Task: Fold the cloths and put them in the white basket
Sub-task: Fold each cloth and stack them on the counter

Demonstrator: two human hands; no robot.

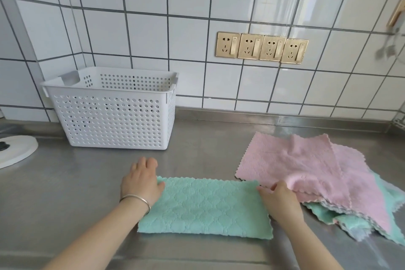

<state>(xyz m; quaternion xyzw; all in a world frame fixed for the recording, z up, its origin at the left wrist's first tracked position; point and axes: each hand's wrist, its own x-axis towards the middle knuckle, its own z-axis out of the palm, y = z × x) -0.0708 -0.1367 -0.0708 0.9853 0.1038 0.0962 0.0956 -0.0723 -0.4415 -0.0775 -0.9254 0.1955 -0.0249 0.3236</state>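
Mint-green waffle-textured cloth (203, 206), folded into a long rectangle with scalloped edges, lies flat between both hands. The left hand (141, 181) grips its left end, thumb on top and fingers curled at the edge; the right hand (279, 198) pinches its right end. Just right of those fingers, a loose pile of pink cloths (306, 169) overlaps more green ones (381, 221). Beyond the left fingers stands the white basket (114, 112), perforated plastic; I cannot tell its contents. All rest on a steel counter (54, 193).
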